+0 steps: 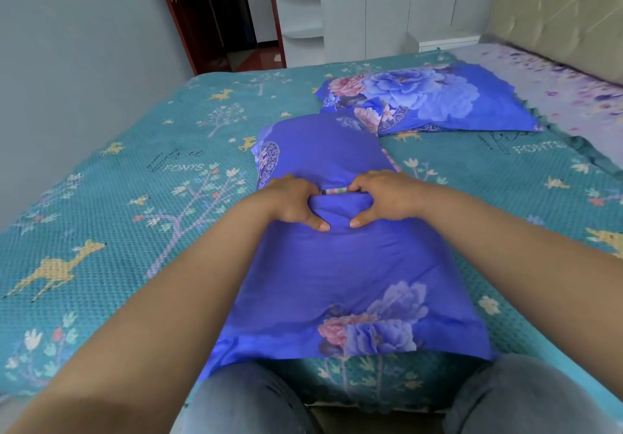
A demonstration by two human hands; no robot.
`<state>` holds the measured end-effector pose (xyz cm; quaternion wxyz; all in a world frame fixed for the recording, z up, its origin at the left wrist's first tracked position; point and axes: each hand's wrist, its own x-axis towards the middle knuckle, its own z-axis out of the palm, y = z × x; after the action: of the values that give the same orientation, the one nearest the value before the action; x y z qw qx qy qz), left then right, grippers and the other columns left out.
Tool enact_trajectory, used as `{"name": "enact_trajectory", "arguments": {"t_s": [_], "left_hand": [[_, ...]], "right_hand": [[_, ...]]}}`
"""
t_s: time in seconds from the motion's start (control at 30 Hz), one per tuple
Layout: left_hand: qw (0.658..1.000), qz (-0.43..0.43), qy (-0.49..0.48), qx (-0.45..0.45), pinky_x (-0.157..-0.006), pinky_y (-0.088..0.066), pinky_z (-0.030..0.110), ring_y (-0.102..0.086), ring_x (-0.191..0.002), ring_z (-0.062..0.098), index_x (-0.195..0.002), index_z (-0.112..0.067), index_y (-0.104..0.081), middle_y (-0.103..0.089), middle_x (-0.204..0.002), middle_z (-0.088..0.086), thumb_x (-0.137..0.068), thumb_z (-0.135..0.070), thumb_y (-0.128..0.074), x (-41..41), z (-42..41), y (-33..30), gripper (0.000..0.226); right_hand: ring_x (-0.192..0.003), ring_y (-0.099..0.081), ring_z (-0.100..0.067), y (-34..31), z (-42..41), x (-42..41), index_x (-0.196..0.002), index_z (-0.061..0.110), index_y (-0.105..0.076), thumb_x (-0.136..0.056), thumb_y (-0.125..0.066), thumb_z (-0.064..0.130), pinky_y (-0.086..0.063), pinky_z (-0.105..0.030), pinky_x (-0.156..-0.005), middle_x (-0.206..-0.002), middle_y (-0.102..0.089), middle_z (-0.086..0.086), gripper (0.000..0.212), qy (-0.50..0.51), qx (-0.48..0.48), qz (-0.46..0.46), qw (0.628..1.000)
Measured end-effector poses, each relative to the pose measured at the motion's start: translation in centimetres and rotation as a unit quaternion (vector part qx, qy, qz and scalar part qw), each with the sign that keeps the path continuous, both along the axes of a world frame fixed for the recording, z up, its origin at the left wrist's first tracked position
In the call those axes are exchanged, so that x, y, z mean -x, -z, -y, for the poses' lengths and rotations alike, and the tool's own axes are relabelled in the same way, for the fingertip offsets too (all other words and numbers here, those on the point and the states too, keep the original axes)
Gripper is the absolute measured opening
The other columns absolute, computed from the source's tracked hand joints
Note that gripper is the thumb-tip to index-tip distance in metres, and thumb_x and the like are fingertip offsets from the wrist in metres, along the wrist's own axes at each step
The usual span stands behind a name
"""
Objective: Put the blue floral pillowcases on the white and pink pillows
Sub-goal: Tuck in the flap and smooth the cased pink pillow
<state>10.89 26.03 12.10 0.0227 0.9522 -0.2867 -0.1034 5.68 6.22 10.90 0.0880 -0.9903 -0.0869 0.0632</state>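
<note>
My fingers [305,194] on both sides curl into the blue fabric at the slit in the back of the near pillowcase [337,265]. My left hand [295,202] grips the cloth on the left of the opening, thumb pressed flat on the lower flap; my right hand [384,197] does the same on the right, thumb tip pointing toward the other. Between the two hands a narrow strip of the pillow [335,191] shows through the gap, striped in pink, white and a little green. The rest of that pillow is hidden inside the case.

This pillowcase, blue with pink and lilac flowers near its closer end, lies lengthwise in front of me on the bed [101,231], its near edge hanging just over the bed's edge above my knees [256,400], which are in grey jeans.

Beyond it, touching or nearly touching its far corner, lies a second floral pillowcase [431,100], filled out and flat on the bed.

The bedspread is teal, printed with trees, deer and a camel. To the right a pale lilac flowered sheet [556,79] covers the head of the bed, against a padded beige headboard [556,12]. Further back stand a white wardrobe [387,5] with corner shelves and a dark red door [202,12].
</note>
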Motion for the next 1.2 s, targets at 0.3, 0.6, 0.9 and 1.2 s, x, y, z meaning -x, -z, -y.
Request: {"name": "enact_trajectory", "arguments": {"t_s": [0.3, 0.6, 0.9, 1.2], "left_hand": [[0.969, 0.104, -0.032, 0.223, -0.073, -0.04, 0.033, -0.057, -0.09, 0.029, -0.088, -0.005, -0.058, -0.062, -0.095, 0.015, -0.086, -0.023, -0.065, -3.9, 0.3, 2.2, 0.02], [0.939, 0.174, -0.187, 0.229, -0.07, -0.044, 0.039, -0.059, -0.091, 0.037, -0.103, -0.012, -0.05, -0.064, -0.097, 0.018, -0.088, -0.02, -0.048, -4.5, 1.0, 5.3, 0.016], [0.967, 0.182, -0.119, 0.13, -0.076, -0.045, 0.038, -0.058, -0.1, 0.036, -0.102, -0.012, -0.052, -0.059, -0.11, 0.015, -0.091, -0.022, -0.05, -4.9, -0.1, 5.4, 0.016], [0.935, 0.181, -0.256, 0.165, -0.07, -0.036, 0.036, -0.06, -0.097, 0.038, -0.109, -0.012, -0.047, -0.062, -0.107, 0.019, -0.09, -0.012, -0.039, -8.7, 0.2, 6.1, 0.021]], "right_hand": [[-0.094, -0.048, -0.022, -3.7, 0.1, -3.3, -0.113, 0.011, -0.05, -0.079, -0.073, 0.037, -0.041, -0.029, -0.078, -0.101, -0.047, -0.002, 0.048, -0.055, 0.01, -0.09, 0.994], [-0.095, -0.06, -0.04, 2.3, -1.5, -7.2, -0.119, 0.0, -0.043, -0.099, -0.045, 0.019, -0.033, -0.035, -0.062, -0.103, -0.062, -0.027, 0.028, 0.142, 0.011, 0.193, 0.971], [-0.087, -0.063, -0.039, 4.9, 0.2, -6.9, -0.11, 0.007, -0.047, -0.09, -0.054, 0.029, -0.037, -0.035, -0.062, -0.093, -0.064, -0.021, 0.03, 0.212, -0.043, 0.275, 0.937], [-0.12, -0.047, -0.031, 5.6, 1.0, -4.9, -0.119, 0.013, -0.053, -0.092, -0.052, 0.015, -0.039, -0.039, -0.097, -0.123, -0.055, -0.014, 0.028, 0.128, -0.024, 0.149, 0.98]]}}
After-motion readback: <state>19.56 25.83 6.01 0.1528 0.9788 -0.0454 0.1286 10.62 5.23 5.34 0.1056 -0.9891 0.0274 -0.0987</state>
